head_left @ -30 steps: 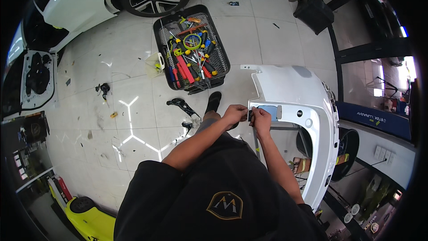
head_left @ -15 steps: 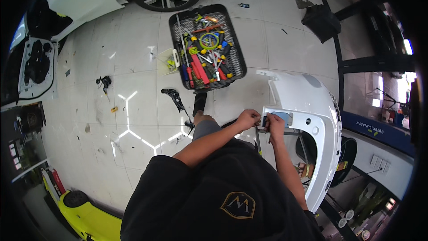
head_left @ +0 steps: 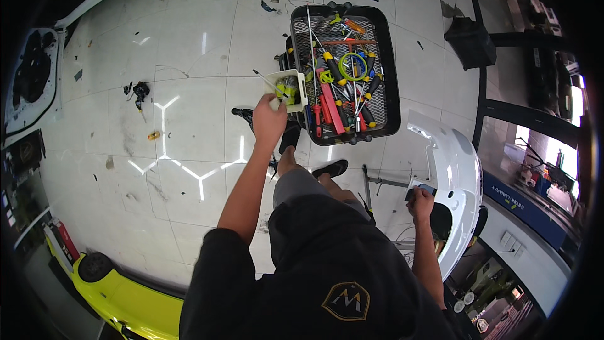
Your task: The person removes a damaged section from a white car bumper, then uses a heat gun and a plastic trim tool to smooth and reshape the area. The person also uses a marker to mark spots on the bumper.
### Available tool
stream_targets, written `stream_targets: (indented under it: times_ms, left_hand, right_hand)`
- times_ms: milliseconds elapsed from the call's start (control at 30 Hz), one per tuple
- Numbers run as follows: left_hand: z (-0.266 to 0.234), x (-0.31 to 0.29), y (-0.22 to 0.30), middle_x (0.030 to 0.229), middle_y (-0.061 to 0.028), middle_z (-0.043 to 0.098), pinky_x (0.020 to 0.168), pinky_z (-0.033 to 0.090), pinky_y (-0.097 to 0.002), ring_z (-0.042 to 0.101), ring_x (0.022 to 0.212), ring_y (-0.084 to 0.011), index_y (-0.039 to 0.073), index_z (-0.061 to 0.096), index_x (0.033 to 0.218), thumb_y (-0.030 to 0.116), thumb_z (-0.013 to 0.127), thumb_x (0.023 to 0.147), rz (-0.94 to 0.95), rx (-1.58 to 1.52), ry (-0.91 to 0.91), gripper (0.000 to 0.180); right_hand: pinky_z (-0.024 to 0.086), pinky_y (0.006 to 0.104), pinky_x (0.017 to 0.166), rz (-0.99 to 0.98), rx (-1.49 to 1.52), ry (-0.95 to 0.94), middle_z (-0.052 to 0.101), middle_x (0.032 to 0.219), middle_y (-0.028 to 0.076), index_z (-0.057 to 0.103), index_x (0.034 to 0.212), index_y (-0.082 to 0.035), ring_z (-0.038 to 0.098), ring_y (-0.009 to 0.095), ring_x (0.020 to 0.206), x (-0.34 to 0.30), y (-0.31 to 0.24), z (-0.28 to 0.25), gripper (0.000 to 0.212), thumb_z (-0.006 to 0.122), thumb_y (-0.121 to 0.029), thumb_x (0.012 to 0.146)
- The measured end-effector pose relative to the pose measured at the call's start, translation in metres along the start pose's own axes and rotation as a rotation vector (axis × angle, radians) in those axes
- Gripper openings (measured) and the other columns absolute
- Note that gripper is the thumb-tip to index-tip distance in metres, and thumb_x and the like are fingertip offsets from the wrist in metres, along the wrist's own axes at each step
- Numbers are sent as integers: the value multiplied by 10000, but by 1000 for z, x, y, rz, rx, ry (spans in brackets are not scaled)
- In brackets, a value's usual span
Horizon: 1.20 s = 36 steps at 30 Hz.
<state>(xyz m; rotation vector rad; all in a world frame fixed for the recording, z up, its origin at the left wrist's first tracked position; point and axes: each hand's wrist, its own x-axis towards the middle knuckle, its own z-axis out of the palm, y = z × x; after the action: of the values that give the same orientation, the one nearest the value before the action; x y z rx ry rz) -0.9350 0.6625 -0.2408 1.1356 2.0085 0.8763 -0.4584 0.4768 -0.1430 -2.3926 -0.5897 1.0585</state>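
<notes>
My left hand [head_left: 270, 117] is over the near left side of a small white plastic bin [head_left: 302, 88] that hangs on the tool cart [head_left: 397, 79]. Its fingers are closed, and what they hold, if anything, is hidden. Yellow-green items [head_left: 287, 90] lie in the bin, and a thin stick with a dark tip [head_left: 265, 78] pokes out over its rim. At the right, my right hand [head_left: 423, 205] is closed around a small dark flat piece, only partly seen, against the edge of a white car bumper [head_left: 454, 157]. A blue patch [head_left: 428, 189] shows just beyond those fingers.
The cart's mesh tray holds pliers, screwdrivers and a yellow-green tape ring [head_left: 352, 67]. A metal stand [head_left: 367, 187] is beside the bumper. A black bin [head_left: 470, 43] stands far right. Dark parts [head_left: 139, 94] lie on the floor, and a yellow car [head_left: 126, 296] is lower left.
My left hand has left the bumper and swung left to the white bin. My right hand stays at the bumper's edge. The view has shifted, with the cart now farther right.
</notes>
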Motion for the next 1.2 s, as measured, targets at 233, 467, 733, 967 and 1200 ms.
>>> stream_targets:
  times_ms: [233,467,733,967,1200]
  left_hand:
    - [36,49,26,1016,-226,728,840,574,-490,711,973,-424,-5,602,1184,224,775,804,-160,222,-148,476]
    - [46,55,15,1039,-199,719,836,592,-479,724,947,-395,6,613,1182,166,726,821,22,538,-222,411]
    - [23,61,22,931,-246,728,804,579,-520,711,889,-446,30,664,1125,190,749,803,8,371,-288,369]
    - [14,50,18,1051,-238,722,824,574,-513,705,940,-439,64,672,1160,131,732,790,18,251,-272,381]
    - [43,58,14,1239,-251,647,853,591,-476,711,988,-415,35,730,1060,93,692,795,115,546,-389,275]
  right_hand:
    - [460,300,414,19,-111,120,549,545,55,622,738,4,514,138,420,-14,-23,7,296,639,-186,964]
    - [457,306,415,22,-59,166,552,551,53,635,739,7,524,143,421,-15,-18,4,293,641,-187,958]
    - [451,309,414,72,-111,215,557,543,65,637,746,16,542,151,421,-14,-18,11,302,635,-194,964]
    - [439,302,414,103,-136,193,567,539,69,628,735,14,545,155,417,-10,-17,9,314,628,-193,971]
    - [430,303,407,77,-164,182,568,530,69,613,708,-9,559,159,417,-8,-16,7,321,633,-195,969]
